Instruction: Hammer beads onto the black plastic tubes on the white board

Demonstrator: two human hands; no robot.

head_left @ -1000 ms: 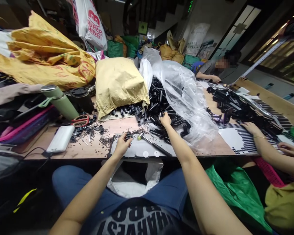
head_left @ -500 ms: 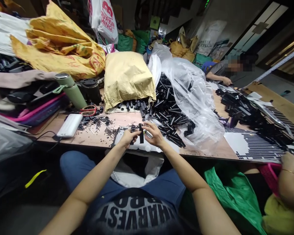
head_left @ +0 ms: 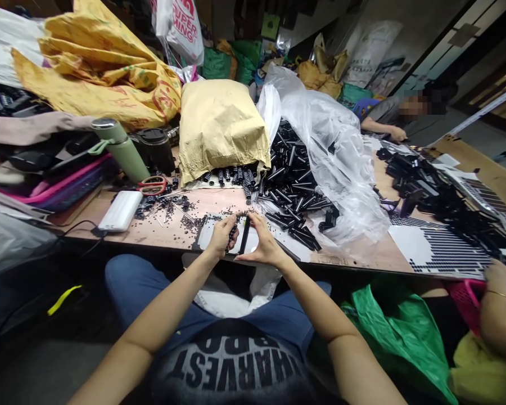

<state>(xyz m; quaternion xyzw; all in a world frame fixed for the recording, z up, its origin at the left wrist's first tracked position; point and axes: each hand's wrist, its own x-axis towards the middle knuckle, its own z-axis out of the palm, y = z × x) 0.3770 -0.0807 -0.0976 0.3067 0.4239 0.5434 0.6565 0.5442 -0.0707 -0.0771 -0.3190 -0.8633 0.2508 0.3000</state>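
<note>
My left hand (head_left: 222, 236) is curled around a few dark, ridged or beaded pieces (head_left: 231, 237), partly hidden by the fingers. Just right of it stands a narrow black bar (head_left: 245, 235), spanned end to end by the thumb and fingers of my right hand (head_left: 261, 243). Left fingertips are close to the bar's upper end; whether they touch it I cannot tell. Both hands are over a white sheet (head_left: 211, 228) at the table's front edge. Another black bar (head_left: 287, 251) lies on the sheet beside my right hand.
A yellow sack (head_left: 223, 124) spills ridged black pieces (head_left: 247, 180). Black tubes (head_left: 293, 163) lie heaped by clear plastic (head_left: 333, 152). Leftward are tiny black bits (head_left: 189, 225), red-handled scissors (head_left: 152, 184), a white power bank (head_left: 121, 211) and a green flask (head_left: 122, 149). Co-workers' hands (head_left: 398, 134) are at right.
The black bar has passed from my left fingers' pinch into my right hand's span. My right thumb has come down to its lower end. The view has shifted slightly.
</note>
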